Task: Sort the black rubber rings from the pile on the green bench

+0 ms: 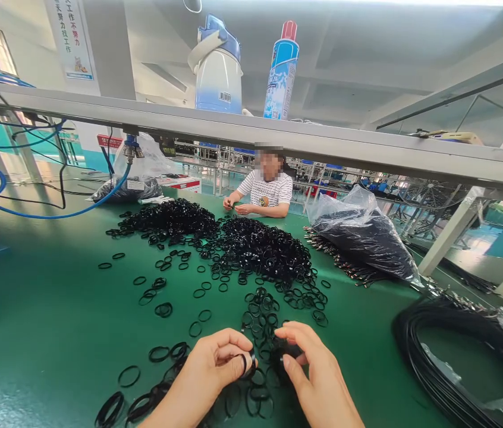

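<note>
Low in the middle of the view, my left hand pinches a thin black ring between thumb and fingers, and another black band shows around the thumb tip. Just to its right, my right hand curls its thumb and fingers around blurred dark rings; how many is hidden. Loose black rings lie on the green table below and between both hands. Farther back, two large heaps of the same black rings spread across the table.
More rings lie to the left. A coil of black cable rests at right, with a plastic bag of black cables behind it. A shelf beam crosses above, carrying a thermos and spray can. Another person sits opposite.
</note>
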`<action>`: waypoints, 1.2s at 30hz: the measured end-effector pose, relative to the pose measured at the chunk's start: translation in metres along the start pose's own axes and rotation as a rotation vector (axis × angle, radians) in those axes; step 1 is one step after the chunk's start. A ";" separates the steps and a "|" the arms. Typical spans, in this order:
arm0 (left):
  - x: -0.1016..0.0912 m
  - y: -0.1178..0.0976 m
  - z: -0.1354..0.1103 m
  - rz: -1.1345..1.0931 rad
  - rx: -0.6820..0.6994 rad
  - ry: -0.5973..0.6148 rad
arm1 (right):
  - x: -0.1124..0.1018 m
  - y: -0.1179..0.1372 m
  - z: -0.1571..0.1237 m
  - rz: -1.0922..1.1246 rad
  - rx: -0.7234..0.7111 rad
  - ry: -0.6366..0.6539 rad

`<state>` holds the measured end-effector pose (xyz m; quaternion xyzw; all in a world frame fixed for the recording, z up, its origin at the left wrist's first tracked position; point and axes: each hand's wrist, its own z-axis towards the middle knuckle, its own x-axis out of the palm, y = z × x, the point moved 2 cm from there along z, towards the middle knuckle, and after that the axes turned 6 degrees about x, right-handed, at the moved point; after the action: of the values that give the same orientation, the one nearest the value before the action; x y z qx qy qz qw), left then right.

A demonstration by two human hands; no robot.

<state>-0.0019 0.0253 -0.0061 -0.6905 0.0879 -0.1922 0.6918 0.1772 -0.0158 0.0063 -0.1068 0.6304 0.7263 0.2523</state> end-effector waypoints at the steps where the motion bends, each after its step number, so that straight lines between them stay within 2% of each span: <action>1: 0.000 0.000 0.000 -0.013 0.002 0.012 | 0.000 0.004 -0.002 -0.033 -0.034 -0.041; 3: 0.002 0.001 -0.001 -0.047 -0.003 0.024 | 0.004 0.009 -0.006 -0.042 -0.021 -0.023; 7: 0.008 0.004 -0.002 -0.081 -0.007 -0.001 | 0.018 0.014 -0.009 0.016 0.073 0.151; 11: 0.009 0.000 -0.002 -0.030 -0.020 0.017 | 0.022 0.008 -0.006 0.206 0.176 0.261; 13: 0.006 -0.005 -0.002 0.041 -0.015 -0.004 | 0.020 0.004 -0.004 0.329 0.226 0.267; 17: -0.003 -0.017 -0.003 0.366 0.057 -0.086 | 0.016 -0.001 -0.001 0.495 0.271 0.218; 20: 0.000 -0.018 -0.004 0.415 0.060 0.034 | 0.017 -0.001 0.000 0.544 0.278 0.203; 23: 0.006 -0.013 -0.005 0.344 0.031 0.116 | 0.018 0.002 0.000 0.505 0.259 0.181; 28: 0.010 -0.009 -0.008 0.322 -0.006 0.078 | 0.016 0.008 -0.002 0.372 0.187 0.160; 34: 0.011 -0.015 -0.009 0.299 -0.010 0.072 | 0.010 0.018 -0.009 -0.016 -0.105 0.083; 36: 0.010 -0.015 -0.010 0.292 -0.009 0.065 | 0.011 0.019 -0.011 -0.093 -0.116 0.087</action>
<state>0.0012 0.0132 0.0096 -0.6670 0.2105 -0.1115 0.7059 0.1569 -0.0255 0.0155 -0.1820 0.5920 0.7437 0.2516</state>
